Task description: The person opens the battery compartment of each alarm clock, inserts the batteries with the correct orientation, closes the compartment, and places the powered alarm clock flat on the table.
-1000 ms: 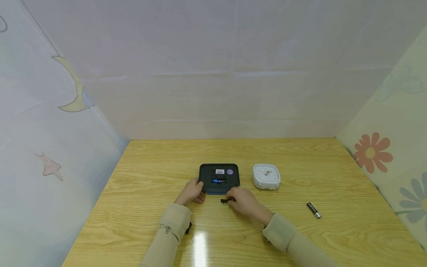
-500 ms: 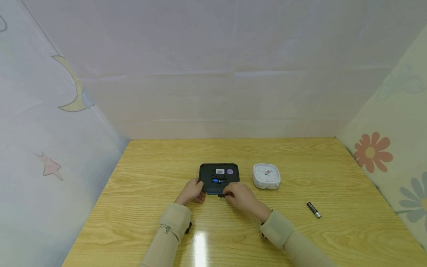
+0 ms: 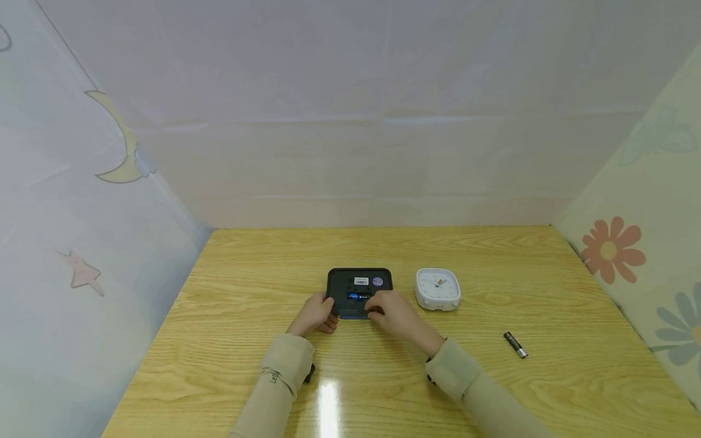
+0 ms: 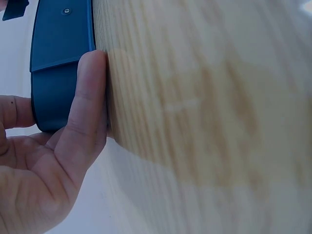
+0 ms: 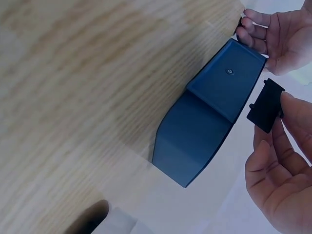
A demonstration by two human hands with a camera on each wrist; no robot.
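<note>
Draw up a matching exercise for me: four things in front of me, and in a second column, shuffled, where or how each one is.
Things
1. small black piece
2. white clock
3. silver-ended battery
4. blue-and-black battery

Places
A. lying on the table, farthest right of the four
B. set into the dark device
C. pinched in the right hand
D. just right of the dark device, dial showing

Pairs: 1-C, 2-D, 3-A, 4-B
</note>
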